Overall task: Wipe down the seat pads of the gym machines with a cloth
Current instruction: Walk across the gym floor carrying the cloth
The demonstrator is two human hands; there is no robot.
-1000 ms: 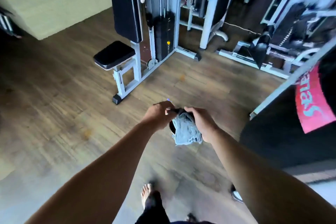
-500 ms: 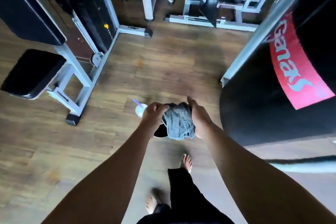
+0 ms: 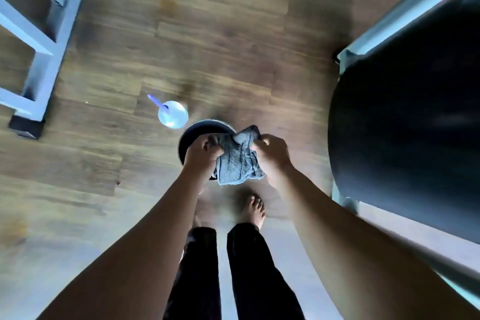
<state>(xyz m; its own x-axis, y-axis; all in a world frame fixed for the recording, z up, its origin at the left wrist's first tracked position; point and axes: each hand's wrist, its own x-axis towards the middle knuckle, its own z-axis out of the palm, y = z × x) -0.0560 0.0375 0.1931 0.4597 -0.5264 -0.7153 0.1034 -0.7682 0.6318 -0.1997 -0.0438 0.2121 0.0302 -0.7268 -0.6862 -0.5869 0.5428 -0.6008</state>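
A crumpled grey-blue cloth (image 3: 237, 161) hangs between both hands at the middle of the head view. My left hand (image 3: 200, 154) grips its left end and my right hand (image 3: 272, 154) grips its right end, fingers curled into the fabric. Directly below the cloth stands a dark round bucket (image 3: 197, 130) on the wooden floor, partly hidden by my left hand. A large black pad (image 3: 405, 125) of a gym machine fills the right side, close to my right forearm.
A pale spray bottle with a purple nozzle (image 3: 172, 114) stands on the floor just left of the bucket. A grey machine frame (image 3: 39, 60) with a black foot occupies the upper left. My bare feet and dark trousers are below the hands.
The view has tilted down and moved closer to the bucket and spray bottle. The black seat on the left has left the view. Both hands still hold the cloth, now over the bucket.
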